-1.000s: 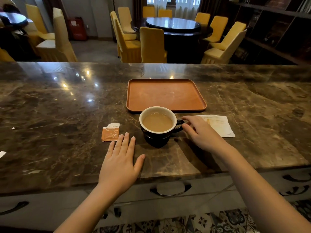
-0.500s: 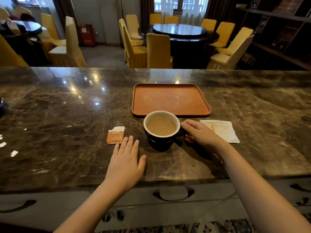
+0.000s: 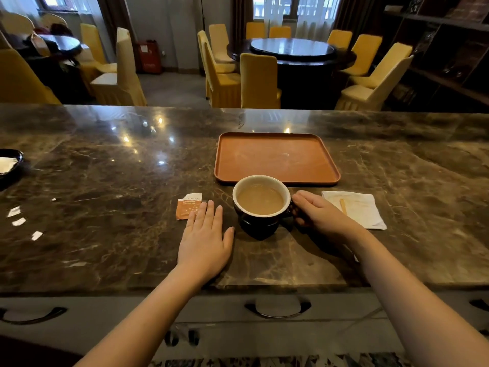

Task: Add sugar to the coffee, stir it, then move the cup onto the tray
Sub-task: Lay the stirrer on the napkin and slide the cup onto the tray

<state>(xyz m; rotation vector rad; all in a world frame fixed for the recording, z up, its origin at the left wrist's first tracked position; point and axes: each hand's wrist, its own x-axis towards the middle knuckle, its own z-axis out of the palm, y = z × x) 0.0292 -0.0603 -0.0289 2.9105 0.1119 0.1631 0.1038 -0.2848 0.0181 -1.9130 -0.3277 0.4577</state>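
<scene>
A dark cup [image 3: 258, 223] with a white inside holds milky coffee and stands on the marble counter, just in front of the orange tray [image 3: 275, 157]. My right hand [image 3: 320, 214] is closed around the cup's handle on its right side. My left hand [image 3: 205, 239] lies flat on the counter to the left of the cup, fingers together, their tips touching a torn orange sugar packet [image 3: 188, 206]. A wooden stir stick [image 3: 343, 206] rests on a white napkin [image 3: 356, 209] to the right of my right hand.
A dark dish [image 3: 10, 165] sits at the counter's far left, with small paper scraps [image 3: 18, 221] nearby. Drawers with dark handles [image 3: 277, 308] run below the counter's front edge. Yellow chairs and round tables stand beyond the counter.
My right hand has gone from touching the handle to closing around it. My left hand slid forward onto the sugar packet's edge. The camera tilted up a little.
</scene>
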